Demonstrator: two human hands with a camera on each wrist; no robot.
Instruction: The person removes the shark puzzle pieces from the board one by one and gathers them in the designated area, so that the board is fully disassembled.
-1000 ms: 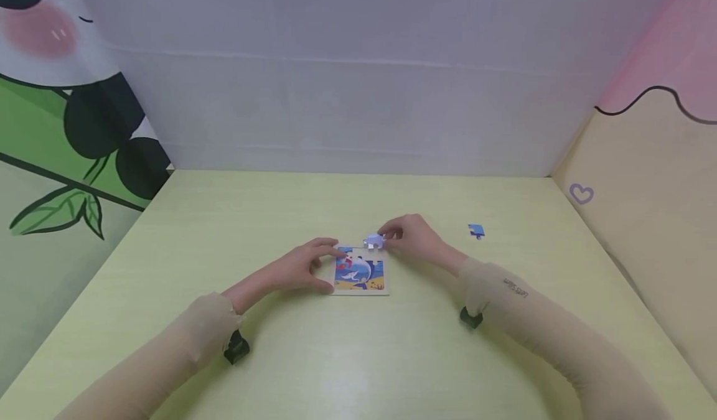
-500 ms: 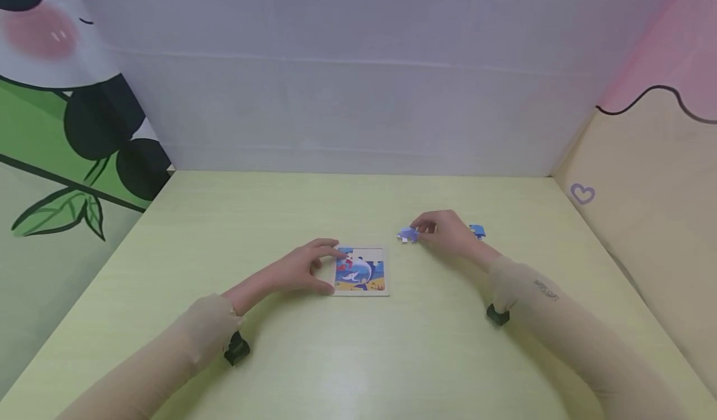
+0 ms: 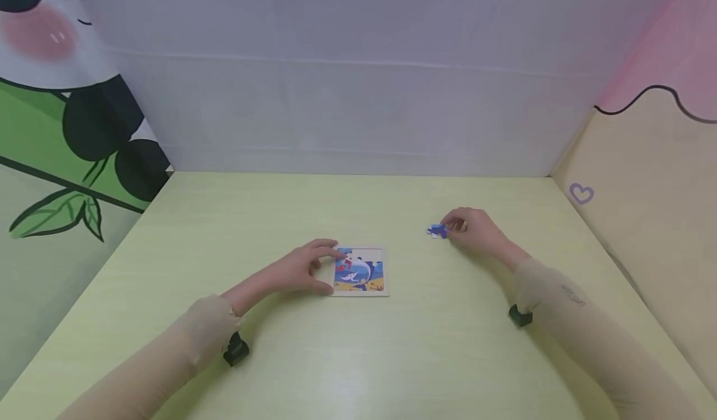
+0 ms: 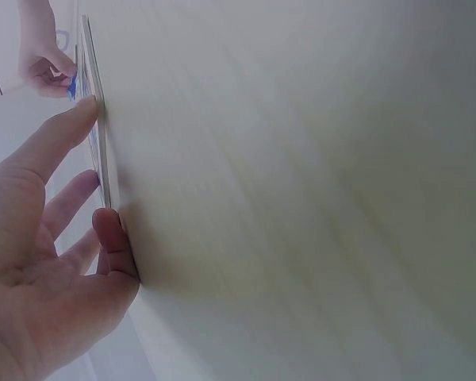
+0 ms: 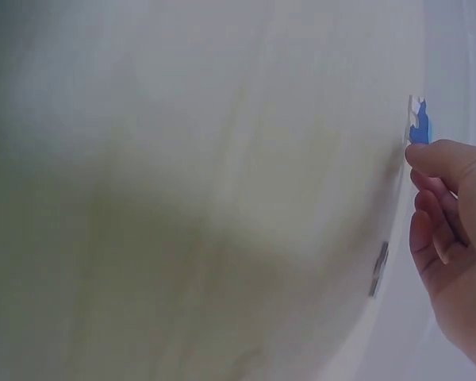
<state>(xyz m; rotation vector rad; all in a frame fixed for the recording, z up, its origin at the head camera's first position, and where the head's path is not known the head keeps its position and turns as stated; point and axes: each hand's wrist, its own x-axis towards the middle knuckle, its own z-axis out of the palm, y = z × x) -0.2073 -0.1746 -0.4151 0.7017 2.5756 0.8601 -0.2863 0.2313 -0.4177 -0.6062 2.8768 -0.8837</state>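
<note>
A small square jigsaw puzzle point(image 3: 361, 274) in a pale tray lies flat on the table, with a dolphin picture and a bare patch at its upper right. My left hand point(image 3: 297, 270) holds its left side, thumb at the near corner and fingers on the far part. To the right and farther back, my right hand point(image 3: 477, 230) pinches a blue puzzle piece point(image 3: 437, 231) between thumb and fingertips. The right wrist view has that piece point(image 5: 420, 125) tilted up beyond the thumb. Another loose piece point(image 5: 378, 270) lies on the table below the right hand; the head view hides it.
The pale yellow table point(image 3: 358, 358) reaches back to a plain light wall point(image 3: 358, 109). Printed panels stand at the left point(image 3: 67, 190) and right point(image 3: 644, 208). Dark wrist devices sit under both sleeves.
My right hand has moved right and slightly back from the puzzle, carrying the piece, and now covers the other loose piece. The left hand and puzzle have stayed put.
</note>
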